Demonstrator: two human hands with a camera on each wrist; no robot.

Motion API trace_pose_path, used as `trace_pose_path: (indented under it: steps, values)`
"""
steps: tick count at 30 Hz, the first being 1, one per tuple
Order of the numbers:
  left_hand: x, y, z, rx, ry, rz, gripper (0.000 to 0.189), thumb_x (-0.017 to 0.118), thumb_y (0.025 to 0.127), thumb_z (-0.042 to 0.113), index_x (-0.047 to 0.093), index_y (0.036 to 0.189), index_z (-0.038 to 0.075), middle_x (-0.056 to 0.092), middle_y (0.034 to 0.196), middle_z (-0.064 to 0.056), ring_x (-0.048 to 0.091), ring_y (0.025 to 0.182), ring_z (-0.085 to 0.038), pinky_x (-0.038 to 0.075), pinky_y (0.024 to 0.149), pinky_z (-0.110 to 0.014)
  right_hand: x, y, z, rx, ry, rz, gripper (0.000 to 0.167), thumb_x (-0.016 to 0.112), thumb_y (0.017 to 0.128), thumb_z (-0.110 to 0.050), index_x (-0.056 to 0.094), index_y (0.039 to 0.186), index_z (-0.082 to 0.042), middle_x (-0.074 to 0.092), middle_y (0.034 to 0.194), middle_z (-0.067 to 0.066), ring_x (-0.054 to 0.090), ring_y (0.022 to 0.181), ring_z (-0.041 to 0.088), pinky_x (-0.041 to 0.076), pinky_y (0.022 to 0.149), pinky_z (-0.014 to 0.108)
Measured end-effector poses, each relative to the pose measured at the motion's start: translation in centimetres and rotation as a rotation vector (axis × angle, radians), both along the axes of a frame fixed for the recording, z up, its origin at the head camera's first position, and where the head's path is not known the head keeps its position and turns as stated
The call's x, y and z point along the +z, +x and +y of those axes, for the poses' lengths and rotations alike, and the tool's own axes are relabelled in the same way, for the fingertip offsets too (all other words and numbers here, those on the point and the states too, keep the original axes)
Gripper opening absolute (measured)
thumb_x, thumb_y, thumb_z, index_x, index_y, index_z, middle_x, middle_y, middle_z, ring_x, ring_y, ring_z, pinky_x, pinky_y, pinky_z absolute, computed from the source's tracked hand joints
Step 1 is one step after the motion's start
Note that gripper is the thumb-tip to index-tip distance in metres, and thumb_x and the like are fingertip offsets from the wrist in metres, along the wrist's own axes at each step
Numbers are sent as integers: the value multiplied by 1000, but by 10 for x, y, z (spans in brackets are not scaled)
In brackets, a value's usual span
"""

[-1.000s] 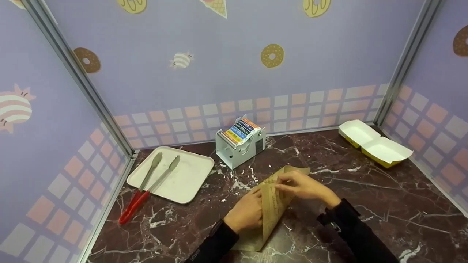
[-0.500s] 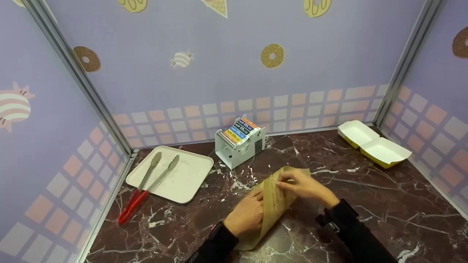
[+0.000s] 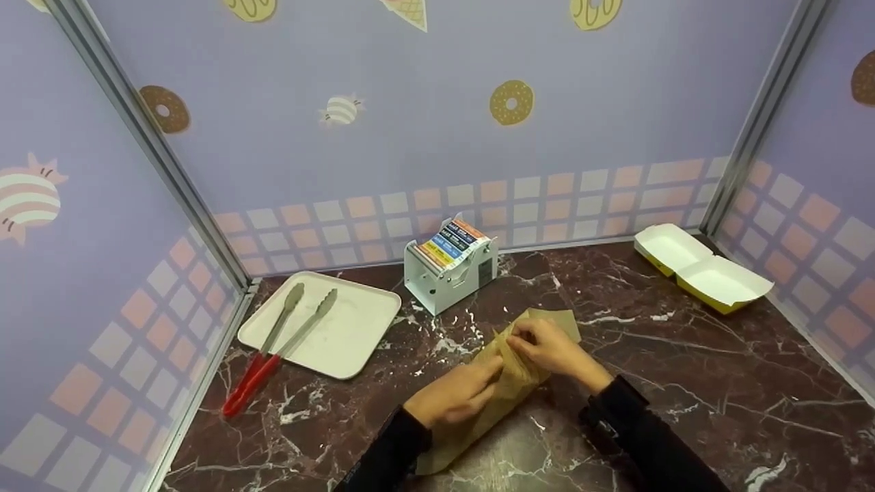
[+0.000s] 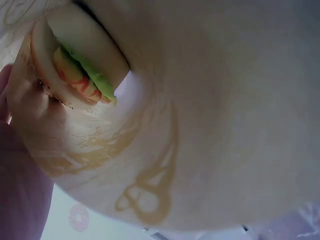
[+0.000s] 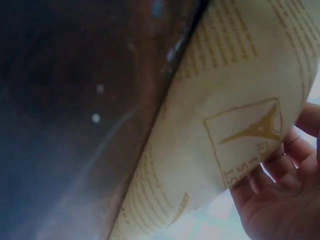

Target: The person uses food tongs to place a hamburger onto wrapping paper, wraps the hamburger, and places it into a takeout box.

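The burger (image 4: 82, 60) is sitting inside the paper (image 3: 465, 444), tipped on its side in the left wrist view, with lettuce and a red-streaked filling showing between the bun halves; the head view is hiding it. The paper is lying slantwise on the table (image 3: 683, 369) at its front middle, standing up in a creased ridge between the hands, which probably leaves the burger covered from above.

The left hand (image 3: 454, 393) is resting along the near part of the paper with its fingers mostly straight, gripping nothing that shows, seemingly to steady the wrap. Its fingertips are blurring at the ridge, so whether they are reaching under it cannot be told. The right hand (image 3: 547, 345) is curling its fingers and pinching the paper near its far end, thumb meeting forefinger, apparently to control the loose fold.

Beyond the hands, the dispenser (image 3: 451, 270) is standing near the back wall, its coloured rolls facing up, likely for easy reach. On the left, the tongs (image 3: 270, 355) are leaning across the tray (image 3: 366, 307), red handles hanging over its near edge, perhaps for quick grasping. The box (image 3: 724, 283) is lying spread at the back right, well apart from the hands, perhaps leaving them room.
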State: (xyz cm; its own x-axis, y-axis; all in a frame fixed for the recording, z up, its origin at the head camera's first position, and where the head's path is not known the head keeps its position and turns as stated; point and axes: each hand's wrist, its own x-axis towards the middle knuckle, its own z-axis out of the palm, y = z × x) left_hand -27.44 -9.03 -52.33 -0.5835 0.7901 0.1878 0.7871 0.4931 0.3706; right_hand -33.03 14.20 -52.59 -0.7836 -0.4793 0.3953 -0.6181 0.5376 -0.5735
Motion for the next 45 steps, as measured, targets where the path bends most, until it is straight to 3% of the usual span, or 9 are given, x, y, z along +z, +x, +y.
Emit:
trace_pose_path:
  steps: [4,9,12,18,25,30,35,42,45]
  values:
    - [1,-5,-3,42,128,-157,28,36,110,27,41,128,7,65,112,-16,68,103,-26,58,94,-35,-1,1,-6,-6,45,103,12,72,95,-9,67,83,-9,62,83,2,53,77,13,49,70,30]
    - [1,-10,-3,63,250,-218,25,39,111,31,37,124,9,61,109,-11,63,102,-21,55,98,-34,-3,2,-13,4,121,141,10,70,96,-12,64,87,-12,63,85,1,57,78,14,52,71,32]
    - [0,-11,-2,76,277,-157,27,48,109,29,35,125,11,62,108,-9,63,101,-18,56,96,-32,-5,3,-16,-3,158,135,15,69,97,-13,61,85,-12,58,77,-2,51,69,11,47,62,27]
    - [2,-10,-1,128,287,-20,40,61,104,23,37,133,10,67,99,-9,63,84,-16,55,78,-25,-8,3,-21,-27,166,155,9,69,97,-14,64,92,-10,63,82,2,60,74,16,55,65,34]
    - [10,-8,-2,215,242,80,18,65,101,19,74,113,9,78,109,-4,73,94,-15,59,87,-26,-7,3,-23,-27,157,159,9,70,97,-13,63,93,-10,64,83,3,63,76,19,56,67,38]
    - [8,-7,-4,334,215,97,11,71,95,15,77,104,12,80,99,-1,74,84,-13,57,86,-33,-8,0,-28,-35,163,135,7,67,99,-13,63,97,-9,67,89,5,67,81,23,59,73,41]
    - [3,-7,0,413,211,102,13,70,96,14,77,106,13,80,103,-2,75,94,-20,55,93,-42,-10,-2,-29,-38,139,143,11,66,99,-8,57,92,-8,63,81,4,62,73,20,56,65,38]
    - [-2,-6,5,455,188,192,13,69,97,14,77,107,11,75,101,-5,66,92,-22,55,84,-36,-10,-3,-27,-36,139,139,15,66,96,-5,54,88,-8,60,76,5,58,68,19,52,60,35]
    - [2,-3,8,416,181,261,15,70,97,18,78,110,13,71,105,-4,64,98,-20,55,89,-35,-10,-3,-27,-33,146,141,14,67,96,-5,55,89,-7,62,78,6,61,70,22,54,62,37]
